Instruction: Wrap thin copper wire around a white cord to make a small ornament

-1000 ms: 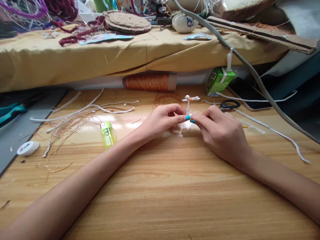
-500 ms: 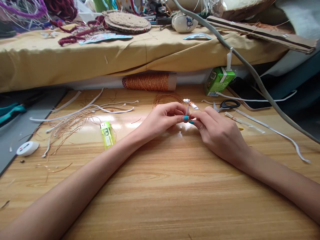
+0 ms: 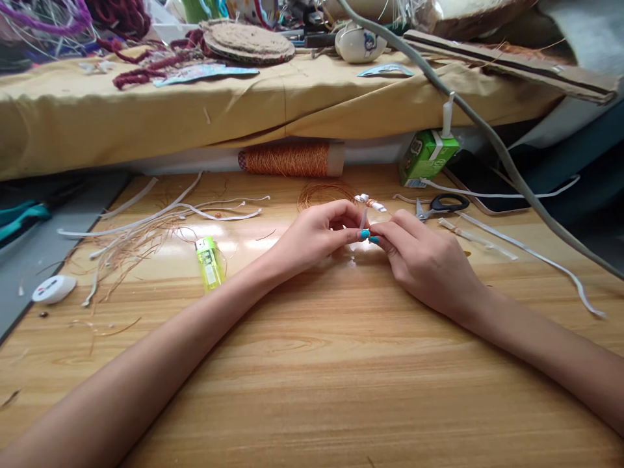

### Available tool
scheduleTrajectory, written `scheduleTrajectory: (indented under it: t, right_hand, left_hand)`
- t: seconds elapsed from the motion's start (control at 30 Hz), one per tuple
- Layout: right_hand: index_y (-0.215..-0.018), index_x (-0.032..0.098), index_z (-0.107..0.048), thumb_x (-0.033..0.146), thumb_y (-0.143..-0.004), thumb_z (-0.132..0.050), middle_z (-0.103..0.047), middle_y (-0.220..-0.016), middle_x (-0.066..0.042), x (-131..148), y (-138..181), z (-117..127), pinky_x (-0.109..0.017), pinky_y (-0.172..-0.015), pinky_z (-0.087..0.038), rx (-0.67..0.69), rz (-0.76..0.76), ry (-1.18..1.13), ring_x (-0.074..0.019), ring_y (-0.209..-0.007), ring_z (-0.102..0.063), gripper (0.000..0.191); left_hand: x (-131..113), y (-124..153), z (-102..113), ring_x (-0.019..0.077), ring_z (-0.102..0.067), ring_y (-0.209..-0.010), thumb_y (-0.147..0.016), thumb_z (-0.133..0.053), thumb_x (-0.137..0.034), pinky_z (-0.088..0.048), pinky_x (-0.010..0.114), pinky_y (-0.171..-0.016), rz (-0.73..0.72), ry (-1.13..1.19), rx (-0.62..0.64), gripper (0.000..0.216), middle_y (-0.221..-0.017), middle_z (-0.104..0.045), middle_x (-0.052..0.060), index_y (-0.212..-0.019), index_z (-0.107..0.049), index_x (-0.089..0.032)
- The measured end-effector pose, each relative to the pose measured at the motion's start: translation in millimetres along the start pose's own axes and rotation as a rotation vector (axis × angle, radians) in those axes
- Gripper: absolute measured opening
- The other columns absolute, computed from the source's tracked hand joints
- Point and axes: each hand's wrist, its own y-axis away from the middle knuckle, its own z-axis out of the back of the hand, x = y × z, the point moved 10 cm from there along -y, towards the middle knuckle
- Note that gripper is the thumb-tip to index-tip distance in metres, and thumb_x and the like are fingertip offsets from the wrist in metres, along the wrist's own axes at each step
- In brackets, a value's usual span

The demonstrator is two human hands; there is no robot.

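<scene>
My left hand (image 3: 329, 231) and my right hand (image 3: 422, 257) meet at the middle of the wooden table, fingertips almost touching. The left thumb and fingers pinch a thin whitish strip (image 3: 363, 217) that stands up between them. On my right hand, thumb and forefinger are pressed together; what they grip is mostly hidden by the fingers. Just beyond the fingertips lies a small white piece wrapped with orange thread (image 3: 373, 203). A loose coil of orange thread (image 3: 326, 192) rests behind my left hand.
Scissors (image 3: 441, 205), a green drink carton (image 3: 429, 158) and a phone (image 3: 487, 185) are at the right. A spool of orange thread (image 3: 287, 160) lies under the cloth-covered shelf (image 3: 195, 123). At left are a lighter (image 3: 209, 263) and white cord scraps (image 3: 131, 224). A grey cable (image 3: 487, 136) crosses the right.
My fingertips have shifted very slightly, the left thumb tip a little to the right and down. Everything else on the table stays where it was.
</scene>
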Motion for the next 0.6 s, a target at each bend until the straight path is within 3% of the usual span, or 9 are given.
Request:
scheduleTrajectory:
  t: [0.2, 0.6]
  right_hand:
    - [-0.094, 0.014, -0.052, 0.027, -0.083, -0.037, -0.054, -0.08, -0.005, 3.7, -1.9, 3.0, -0.022, -0.052, -0.034, -0.011, 0.037, -0.054, -0.0104, -0.06, -0.049, 0.022]
    - [-0.092, 0.016, -0.056, 0.017, -0.082, -0.038, -0.06, -0.075, -0.004, 4.9, 0.4, 5.5, -0.023, -0.059, -0.036, -0.049, 0.066, -0.033, -0.0121, -0.064, -0.052, 0.021]
  left_hand:
    - [2.8, -0.5, 5.9, 0.0048, -0.047, -0.054, -0.068, -0.057, -0.026, -0.038, 0.018, -0.05, -0.002, 0.038, -0.051, 0.016, -0.067, -0.055, 0.0, -0.074, -0.053, -0.012]
    - [4.8, -1.0, 4.4, 0.0049, -0.049, -0.054, -0.067, -0.058, -0.027, -0.04, 0.017, -0.05, 0.036, 0.077, -0.045, 0.017, -0.064, -0.055, 0.0, -0.072, -0.051, -0.012]
